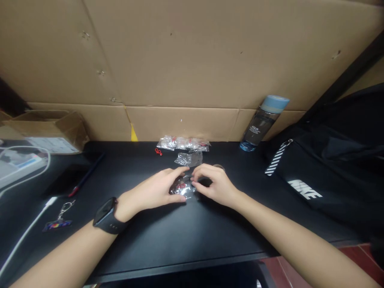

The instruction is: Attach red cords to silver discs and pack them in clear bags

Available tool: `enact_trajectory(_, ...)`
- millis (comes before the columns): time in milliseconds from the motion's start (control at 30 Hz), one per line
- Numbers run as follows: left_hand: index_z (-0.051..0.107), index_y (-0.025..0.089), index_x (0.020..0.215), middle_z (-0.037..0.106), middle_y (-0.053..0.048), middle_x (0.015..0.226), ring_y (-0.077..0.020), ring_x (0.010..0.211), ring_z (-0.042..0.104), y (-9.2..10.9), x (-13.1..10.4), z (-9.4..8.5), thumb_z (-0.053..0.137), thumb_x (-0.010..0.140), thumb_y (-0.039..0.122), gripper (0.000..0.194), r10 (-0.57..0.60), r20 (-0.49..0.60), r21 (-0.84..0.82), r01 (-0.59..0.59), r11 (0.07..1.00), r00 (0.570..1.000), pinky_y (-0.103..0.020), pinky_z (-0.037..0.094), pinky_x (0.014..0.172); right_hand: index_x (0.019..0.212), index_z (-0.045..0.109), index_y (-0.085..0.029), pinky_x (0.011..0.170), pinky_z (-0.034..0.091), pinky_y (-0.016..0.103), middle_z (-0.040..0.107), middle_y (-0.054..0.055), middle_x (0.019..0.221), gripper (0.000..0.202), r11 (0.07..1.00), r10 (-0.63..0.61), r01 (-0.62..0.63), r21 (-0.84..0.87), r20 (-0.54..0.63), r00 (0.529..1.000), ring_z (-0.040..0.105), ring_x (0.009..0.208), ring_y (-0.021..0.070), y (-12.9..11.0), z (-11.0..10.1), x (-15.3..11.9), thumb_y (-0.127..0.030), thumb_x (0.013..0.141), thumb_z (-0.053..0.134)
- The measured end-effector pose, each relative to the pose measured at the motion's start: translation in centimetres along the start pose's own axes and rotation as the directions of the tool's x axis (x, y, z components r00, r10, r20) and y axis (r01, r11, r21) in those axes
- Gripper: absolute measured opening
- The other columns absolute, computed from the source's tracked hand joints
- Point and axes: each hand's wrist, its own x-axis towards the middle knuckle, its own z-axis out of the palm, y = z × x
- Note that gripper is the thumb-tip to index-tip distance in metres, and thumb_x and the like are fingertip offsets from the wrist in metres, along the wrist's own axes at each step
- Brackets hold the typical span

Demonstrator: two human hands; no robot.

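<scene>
A small clear plastic bag (182, 189) with something red inside lies low over the black desk, between my hands. My left hand (157, 187), wearing a black watch, holds the bag from the left, thumb along the near side and fingers on the far side. Thumb and fingertips of my right hand (214, 184) pinch the bag's right edge. Just beyond lies a crumpled clear wrapper (189, 159). Farther back sit several clear packets (183, 143) with red bits, and a loose red piece (158, 152) to their left. Behind my right hand, a round rim is mostly hidden.
A blue-capped water bottle (264, 122) leans against the cardboard wall (195, 52). At right stands a black bag (327, 172). On the left are a cardboard box (51, 130), a dark phone-like slab (73, 174), a white cable (28, 228) and a keychain (59, 224).
</scene>
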Motion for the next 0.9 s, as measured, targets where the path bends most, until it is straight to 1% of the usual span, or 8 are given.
enact_trajectory(167,0.038,0.028,0.155,0.071,-0.008,0.114,-0.0295,0.102,0.068,0.1,0.6,0.3,0.083,0.078,0.045,0.091,-0.118,-0.099,-0.063,0.112,0.992,0.988,-0.042,0.052,0.09,0.095,0.07,-0.022,0.088,0.052,0.034,0.072,0.004,0.101,0.012,0.991,0.052,-0.042,-0.125,0.079,0.996,0.069,0.093,0.0199,0.2,-2.2,-0.3,-0.013,0.088,0.069)
enact_trajectory(300,0.056,0.025,0.142,0.072,-0.002,0.097,-0.0178,0.077,0.067,-0.7,1.2,0.9,0.073,0.087,0.039,0.06,-0.235,-0.11,-0.285,0.196,0.938,0.966,-0.03,0.051,0.073,0.093,0.072,-0.022,0.085,0.051,0.033,0.073,0.001,0.091,0.009,0.985,0.098,-0.075,-0.157,0.143,0.985,0.068,0.082,0.0176,0.8,-2.2,-0.4,-0.015,0.089,0.069)
enact_trajectory(400,0.074,0.019,0.111,0.071,-0.002,0.083,-0.0162,0.071,0.064,-1.3,1.5,1.1,0.074,0.086,0.04,0.032,-0.3,-0.117,-0.441,0.221,0.87,0.947,-0.027,0.048,0.067,0.094,0.072,-0.022,0.079,0.051,0.032,0.073,0.001,0.089,0.011,0.984,0.131,-0.119,-0.133,0.081,0.988,0.067,0.08,0.0175,1.0,-1.8,-0.3,-0.014,0.088,0.068)
enact_trajectory(533,0.074,0.016,0.089,0.073,-0.003,0.081,-0.0161,0.073,0.066,-0.7,1.8,0.6,0.077,0.085,0.039,0.024,-0.346,-0.151,-0.684,0.155,0.713,0.926,-0.026,0.05,0.068,0.09,0.071,-0.021,0.071,0.05,0.031,0.071,0.002,0.088,0.006,0.966,0.221,-0.222,-0.132,-0.019,0.975,0.066,0.081,0.0186,1.2,-2.0,-0.1,-0.016,0.087,0.069)
enact_trajectory(600,0.074,0.016,0.089,0.074,-0.004,0.086,-0.0164,0.078,0.069,0.0,1.8,0.4,0.081,0.083,0.037,0.023,-0.36,-0.198,-0.783,0.074,0.617,0.912,-0.027,0.052,0.073,0.094,0.072,-0.021,0.074,0.051,0.032,0.072,0.003,0.092,0.008,0.965,0.25,-0.248,-0.086,0.01,0.968,0.068,0.086,0.02,1.1,-2.1,-0.1,-0.021,0.086,0.072)
enact_trajectory(733,0.073,0.016,0.09,0.075,-0.004,0.093,-0.0148,0.084,0.069,1.0,1.7,0.7,0.085,0.081,0.034,0.023,-0.347,-0.236,-0.898,-0.067,0.436,0.908,-0.026,0.054,0.081,0.109,0.072,-0.021,0.092,0.054,0.037,0.076,0.005,0.104,0.022,0.958,0.218,-0.236,0.165,0.122,0.968,0.07,0.097,0.0222,0.5,-1.6,0.0,-0.03,0.09,0.074)
enact_trajectory(800,0.073,0.016,0.09,0.076,-0.004,0.095,-0.0145,0.086,0.069,1.1,1.7,1.1,0.086,0.08,0.033,0.023,-0.346,-0.228,-0.914,-0.078,0.399,0.91,-0.026,0.054,0.084,0.108,0.073,-0.021,0.092,0.054,0.036,0.077,0.005,0.102,0.018,0.946,0.206,-0.225,0.235,0.101,0.973,0.071,0.095,0.0217,0.1,-1.1,0.1,-0.031,0.093,0.071)
enact_trajectory(900,0.074,0.016,0.09,0.076,-0.004,0.098,-0.0153,0.09,0.07,0.9,1.8,1.5,0.086,0.081,0.033,0.023,-0.365,-0.232,-0.907,-0.065,0.416,0.901,-0.027,0.055,0.087,0.099,0.076,-0.022,0.088,0.054,0.034,0.078,0.003,0.098,0.012,0.954,0.209,-0.209,0.217,0.023,0.978,0.072,0.091,0.0209,-0.2,-0.7,0.1,-0.03,0.096,0.068)
